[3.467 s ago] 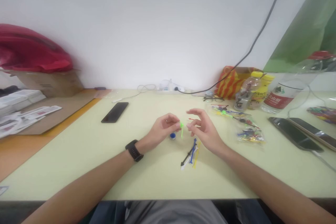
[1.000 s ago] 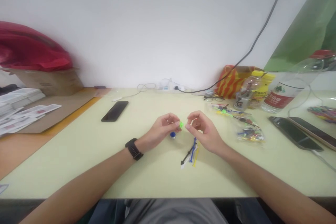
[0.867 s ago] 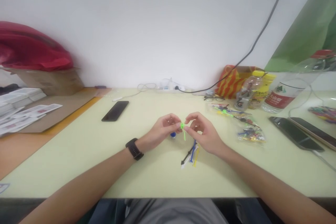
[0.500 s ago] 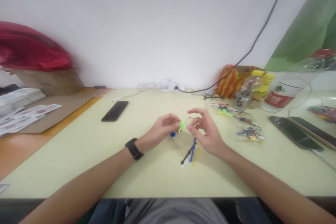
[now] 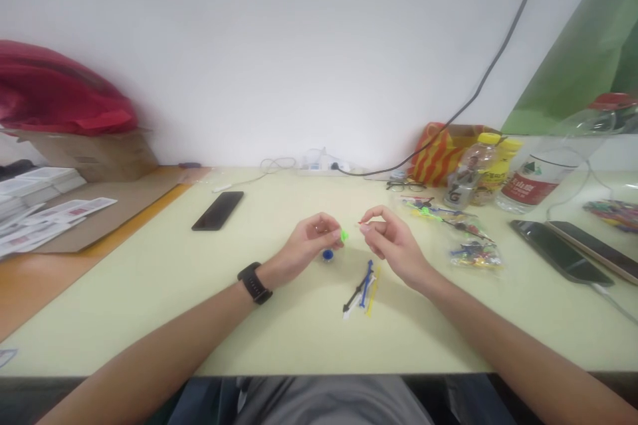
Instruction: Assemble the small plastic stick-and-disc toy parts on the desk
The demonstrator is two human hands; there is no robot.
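Between the thumb and fingers of my left hand [image 5: 318, 236] is a small bright green plastic piece [image 5: 343, 236]; its exact shape is partly hidden. My right hand [image 5: 393, 242], a short gap to the right, pinches a tiny red piece [image 5: 361, 224] at its fingertips. A small round blue piece [image 5: 327, 255] is on the table just below my left fingers. Nearer to me lie several thin plastic sticks with arrow-like ends: a black stick [image 5: 353, 295], a blue stick [image 5: 367, 284], a yellow stick [image 5: 373, 295] and a white one partly covered.
Clear bags of coloured plastic parts [image 5: 473, 255] lie to the right, near bottles [image 5: 533, 182] and two phones [image 5: 563, 252]. A black phone [image 5: 218, 210] rests on the left. Cardboard [image 5: 100, 206] with printed cards is at far left. A power strip [image 5: 319, 165] sits by the wall.
My right thumb and fingertips have closed together on the red piece. The green piece has turned in my left fingers and shows less of itself.
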